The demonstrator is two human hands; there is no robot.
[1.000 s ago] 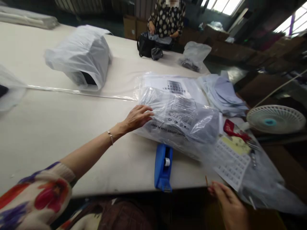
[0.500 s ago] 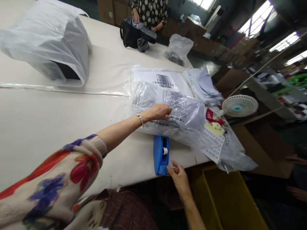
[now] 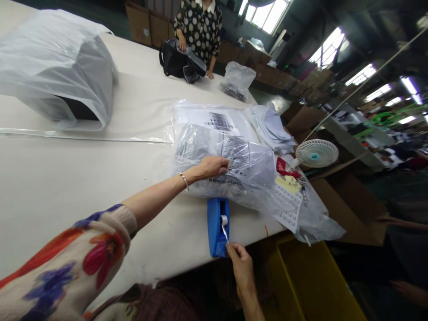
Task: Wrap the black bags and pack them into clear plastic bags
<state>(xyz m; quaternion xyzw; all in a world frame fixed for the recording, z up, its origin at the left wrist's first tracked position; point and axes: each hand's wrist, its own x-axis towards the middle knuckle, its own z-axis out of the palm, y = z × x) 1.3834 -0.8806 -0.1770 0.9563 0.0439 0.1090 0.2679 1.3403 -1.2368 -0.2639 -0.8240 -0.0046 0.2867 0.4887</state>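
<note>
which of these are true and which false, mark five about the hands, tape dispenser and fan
1. The left hand is on the plastic package. True.
2. The right hand is touching the fan. False: the right hand pinches tape drawn from the roll.
3. The tape dispenser is blue. True.
4. The fan is left of the package in the picture. False: the fan is right of it.
5. An orange piece lies right of the dispenser. True.
</note>
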